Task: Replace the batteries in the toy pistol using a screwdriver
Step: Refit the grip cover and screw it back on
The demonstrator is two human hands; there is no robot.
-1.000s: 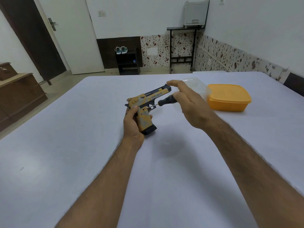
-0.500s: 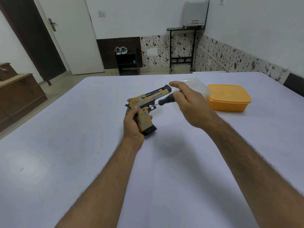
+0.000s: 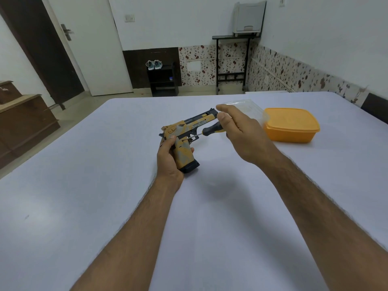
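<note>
the left hand (image 3: 169, 159) is wrapped round the grip of the toy pistol (image 3: 186, 139), thumb laid along the rear of the frame, holding it above the white table (image 3: 105, 185) with the barrel pointing away and to the right. the right hand (image 3: 239, 133) pinches the black and yellow handle of the screwdriver (image 3: 206, 131) between thumb and fingers, the index finger stretched out over the pistol's muzzle. the thin shaft slants down and left, and its tip sits against the side of the pistol just above the grip, by the trigger guard.

the pistol is near the middle of the table, well apart from every edge. the far edge runs behind the hands, the left edge slants down toward the lower left, and the surface carries on out of view to the right. bare white cloth spreads wide on the near side, beneath both forearms, and to the left of the left hand. to the right of the right hand stands an orange lidded container (image 3: 291, 126), near the hand but apart from it, with a clear plastic lid or tray (image 3: 247, 106) lying just behind and beside it.

dark lettering on the pistol's slide reads "desert eagle"; a smaller line beneath it is too fine to read.
</note>
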